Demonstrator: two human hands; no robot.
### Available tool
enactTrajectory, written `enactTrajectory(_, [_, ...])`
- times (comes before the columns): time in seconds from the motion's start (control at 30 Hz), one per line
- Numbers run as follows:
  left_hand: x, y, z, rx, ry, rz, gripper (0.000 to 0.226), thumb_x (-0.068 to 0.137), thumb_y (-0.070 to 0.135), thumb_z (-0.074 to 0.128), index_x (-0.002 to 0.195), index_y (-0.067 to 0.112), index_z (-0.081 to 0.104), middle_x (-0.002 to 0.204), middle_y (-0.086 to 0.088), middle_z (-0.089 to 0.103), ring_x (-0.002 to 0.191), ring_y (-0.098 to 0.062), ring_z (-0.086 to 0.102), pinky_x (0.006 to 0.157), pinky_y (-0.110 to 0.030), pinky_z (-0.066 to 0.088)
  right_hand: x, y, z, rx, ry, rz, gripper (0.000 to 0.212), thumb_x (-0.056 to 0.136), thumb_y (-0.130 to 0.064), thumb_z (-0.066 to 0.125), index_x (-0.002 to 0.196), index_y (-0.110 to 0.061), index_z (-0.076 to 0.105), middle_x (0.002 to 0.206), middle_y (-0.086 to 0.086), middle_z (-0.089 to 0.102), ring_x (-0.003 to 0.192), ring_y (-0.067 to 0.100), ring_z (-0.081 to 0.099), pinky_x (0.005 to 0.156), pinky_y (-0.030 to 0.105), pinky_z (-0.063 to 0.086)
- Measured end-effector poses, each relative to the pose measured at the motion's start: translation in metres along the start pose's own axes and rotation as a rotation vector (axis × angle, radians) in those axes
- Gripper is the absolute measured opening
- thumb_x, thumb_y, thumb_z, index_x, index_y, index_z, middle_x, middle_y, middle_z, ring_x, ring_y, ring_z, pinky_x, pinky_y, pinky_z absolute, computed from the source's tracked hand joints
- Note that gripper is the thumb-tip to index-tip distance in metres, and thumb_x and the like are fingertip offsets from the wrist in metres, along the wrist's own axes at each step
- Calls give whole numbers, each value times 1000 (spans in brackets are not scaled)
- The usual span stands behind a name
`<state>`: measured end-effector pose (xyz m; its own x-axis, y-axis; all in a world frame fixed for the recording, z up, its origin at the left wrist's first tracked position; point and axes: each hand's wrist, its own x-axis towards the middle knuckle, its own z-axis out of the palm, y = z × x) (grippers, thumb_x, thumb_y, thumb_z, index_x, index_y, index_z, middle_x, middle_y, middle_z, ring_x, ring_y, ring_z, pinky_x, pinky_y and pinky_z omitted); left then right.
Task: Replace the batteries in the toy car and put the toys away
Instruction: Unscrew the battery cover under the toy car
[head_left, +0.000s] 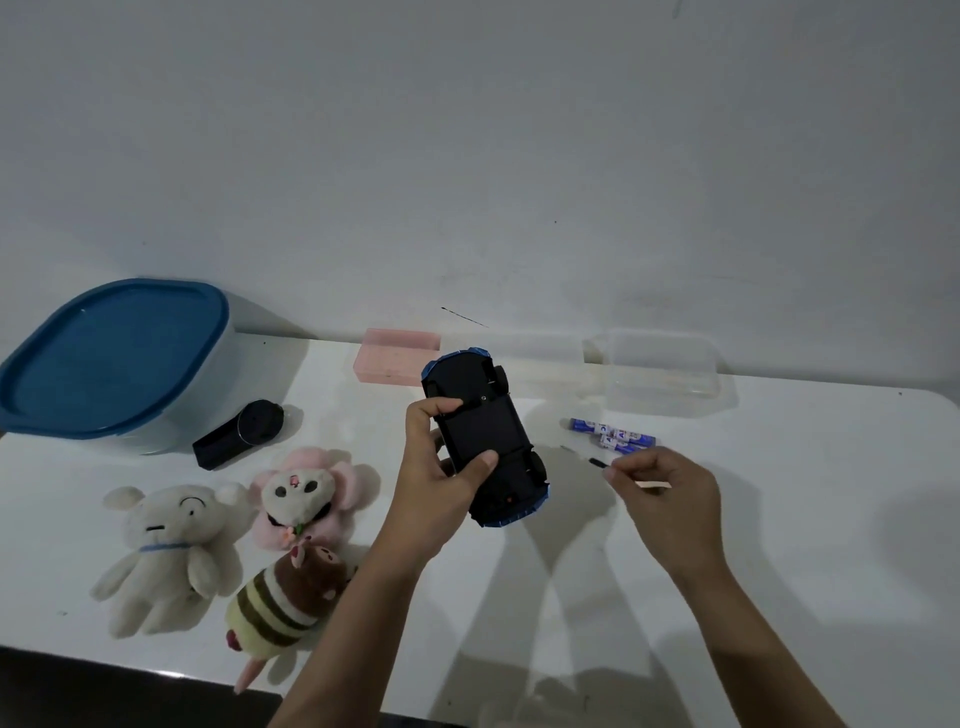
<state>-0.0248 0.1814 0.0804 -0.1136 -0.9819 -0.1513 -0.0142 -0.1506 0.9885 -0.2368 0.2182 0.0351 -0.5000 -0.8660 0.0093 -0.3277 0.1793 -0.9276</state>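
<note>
The left hand (441, 488) grips the upturned car (485, 436) above the table (779, 545). Right of the car, the right hand (670, 493) pinches a small screwdriver (602, 463). Batteries (613, 434) lie just beyond that hand; plush toys (234, 530) and a blue-lidded bin (114, 358) sit left of the car.

Just 2 bare forearms coming in from the bottom edge, no sleeves on either one as far up as you can see. The left hand (441, 467) and the right hand (670, 493) are both bare too, no gloves. Nails look short and plain. Lighting's pretty dim, so finer detail is hard to make out.
</note>
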Motion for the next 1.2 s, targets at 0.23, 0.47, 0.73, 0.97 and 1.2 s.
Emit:
enactTrajectory(0.23, [-4, -10, 2, 15, -22, -25, 50, 85, -7, 60, 102, 37, 42, 110, -10, 57, 74, -14, 62, 61, -22, 54, -10, 59, 15, -439, 35, -341, 17, 69, 0, 77, 75, -15, 72, 72, 0, 68, 68, 26, 60, 69, 28, 42])
enactTrajectory(0.47, [-6, -15, -1, -1, -69, -39, 50, 81, -12, 63, 104, 30, 48, 114, -14, 58, 77, -15, 67, 65, -29, 57, -8, 40, 13, -328, 67, -306, 14, 72, -7, 78, 79, -16, 71, 79, -4, 64, 78, 22, 60, 74, 15, 38])
enactTrajectory(0.73, [-2, -20, 7, -20, -130, -26, 47, 69, 3, 67, 101, 35, 54, 115, -13, 59, 89, -31, 68, 71, -38, 59, 0, -47, 16, 6, -202, -449, 23, 78, -15, 71, 100, -23, 72, 80, -5, 64, 75, 9, 58, 69, 9, 40])
enactTrajectory(0.97, [0, -18, 6, -15, -178, -6, 49, 73, 5, 66, 110, 35, 52, 118, -11, 58, 95, -34, 65, 82, -50, 57, 8, -47, 27, -82, -366, -374, 24, 78, -18, 76, 98, -29, 69, 89, -11, 54, 82, 4, 54, 70, 5, 39])
enactTrajectory(1.2, [1, -23, 0, 14, -193, -5, 60, 73, 7, 70, 122, 37, 53, 120, -5, 59, 107, -30, 61, 91, -47, 54, 15, -57, 25, 16, -470, -219, 26, 74, -12, 77, 79, -35, 67, 74, -18, 66, 67, 2, 59, 61, 15, 44])
